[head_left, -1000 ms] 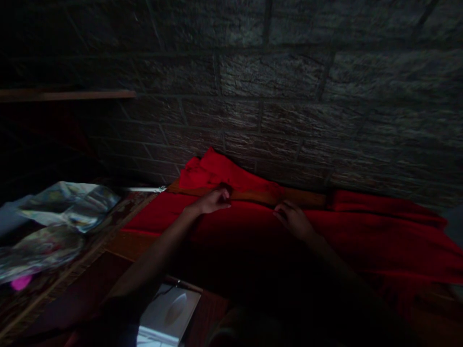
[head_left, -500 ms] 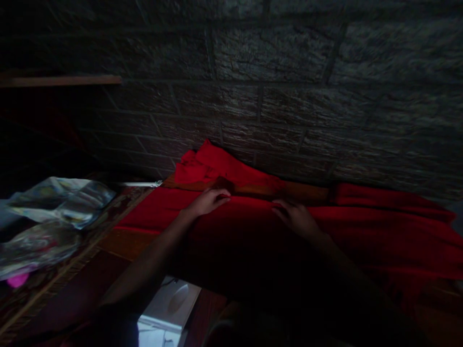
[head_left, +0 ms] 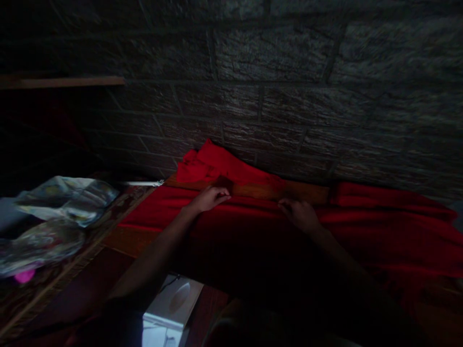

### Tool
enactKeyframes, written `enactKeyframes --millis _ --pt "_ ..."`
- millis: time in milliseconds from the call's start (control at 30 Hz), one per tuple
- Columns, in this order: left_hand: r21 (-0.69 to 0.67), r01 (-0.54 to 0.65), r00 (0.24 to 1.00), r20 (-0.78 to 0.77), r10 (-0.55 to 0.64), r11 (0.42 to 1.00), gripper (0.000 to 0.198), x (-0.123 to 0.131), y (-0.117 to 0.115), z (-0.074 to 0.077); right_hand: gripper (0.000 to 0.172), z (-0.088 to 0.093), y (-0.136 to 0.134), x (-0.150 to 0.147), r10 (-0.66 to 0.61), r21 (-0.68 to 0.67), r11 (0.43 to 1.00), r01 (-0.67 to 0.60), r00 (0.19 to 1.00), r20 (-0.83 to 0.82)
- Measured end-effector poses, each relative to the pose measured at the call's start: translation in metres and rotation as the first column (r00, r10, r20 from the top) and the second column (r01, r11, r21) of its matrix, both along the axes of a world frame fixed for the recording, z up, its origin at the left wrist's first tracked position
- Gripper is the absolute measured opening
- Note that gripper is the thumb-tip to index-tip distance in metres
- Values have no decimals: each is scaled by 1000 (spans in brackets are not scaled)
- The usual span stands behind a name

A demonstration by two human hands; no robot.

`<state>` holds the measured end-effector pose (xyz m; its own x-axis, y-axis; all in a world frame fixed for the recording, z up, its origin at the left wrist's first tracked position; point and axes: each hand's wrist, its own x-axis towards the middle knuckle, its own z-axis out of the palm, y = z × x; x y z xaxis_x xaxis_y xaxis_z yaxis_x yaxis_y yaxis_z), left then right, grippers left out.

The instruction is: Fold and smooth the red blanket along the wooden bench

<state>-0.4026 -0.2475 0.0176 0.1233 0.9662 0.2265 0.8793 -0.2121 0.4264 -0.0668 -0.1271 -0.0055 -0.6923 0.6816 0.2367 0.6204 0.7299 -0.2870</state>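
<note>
Your right hand point(head_left: 299, 212) has slid a touch further right along the edge of the spread red cloth point(head_left: 249, 212) since half a second ago, so there's a wider gap between your hands now. Your left hand point(head_left: 211, 198) looks about where it was. Its thumb and finger are bent in close at that same edge, but I can't tell if they're pinching fabric. Same with your right: fingers curled narrow, too dark to see any grip. The cloth lies across the wooden board point(head_left: 267, 191) under both hands, and its near half just vanishes into black shadow. Crumpled red fabric point(head_left: 224, 164) sits behind, against the brick wall point(head_left: 285, 62). Down low, your left arm partly covers a white box point(head_left: 177, 300), which also runs off the bottom. Plastic bags point(head_left: 68, 197) on your left are blurry, contents unreadable, and the pink thing point(head_left: 24, 275) beside them is anyone's guess.
</note>
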Motion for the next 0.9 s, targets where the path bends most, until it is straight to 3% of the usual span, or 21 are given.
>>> enactKeyframes --millis 200,400,900 --pt "42 -50 998 -22 51 998 30 0 3 -4 24 -4 6 -2 -11 -10 1000 11 997 -75" --pt "32 -55 998 -18 56 998 29 1 5 -7 23 -5 5 -3 -31 -4 1000 31 999 -42" --pt "170 58 998 -45 -51 984 25 7 8 -8 24 -1 0 -4 -62 7 998 62 998 -6"
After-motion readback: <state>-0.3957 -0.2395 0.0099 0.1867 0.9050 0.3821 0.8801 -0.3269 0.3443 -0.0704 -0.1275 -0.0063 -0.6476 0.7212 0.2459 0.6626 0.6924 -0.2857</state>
